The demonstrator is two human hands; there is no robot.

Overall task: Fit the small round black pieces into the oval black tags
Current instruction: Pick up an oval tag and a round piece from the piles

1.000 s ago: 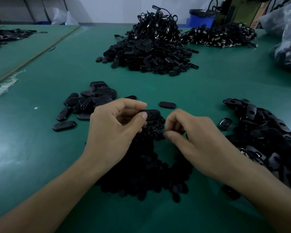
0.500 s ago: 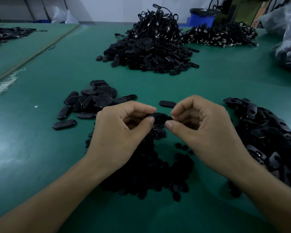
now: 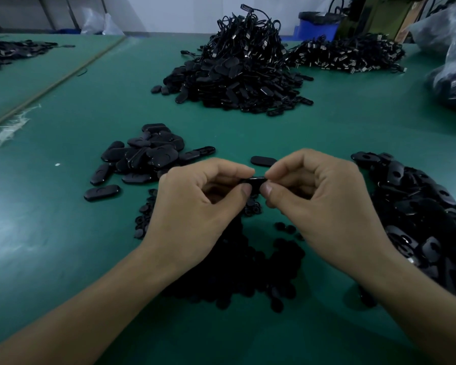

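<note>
One oval black tag (image 3: 256, 181) is held above the table between both hands. My left hand (image 3: 198, 206) pinches its left end with thumb and forefinger. My right hand (image 3: 319, 198) pinches its right end the same way. Whether a round piece sits in it is hidden by my fingers. Below my hands lies a heap of small round black pieces (image 3: 248, 264). A pile of oval tags with open holes (image 3: 427, 214) lies at the right. A smaller pile of closed oval tags (image 3: 145, 159) lies at the left.
A single oval tag (image 3: 263, 161) lies just beyond my hands. A tall heap of tags with cords (image 3: 237, 75) stands mid-table, another heap (image 3: 345, 57) behind it to the right. Plastic bags (image 3: 453, 61) sit at the right edge. The green table (image 3: 50, 233) has a seam at the left.
My right hand rose from the round pieces and came up to the tag held by my left hand. Both hands now pinch it together.
</note>
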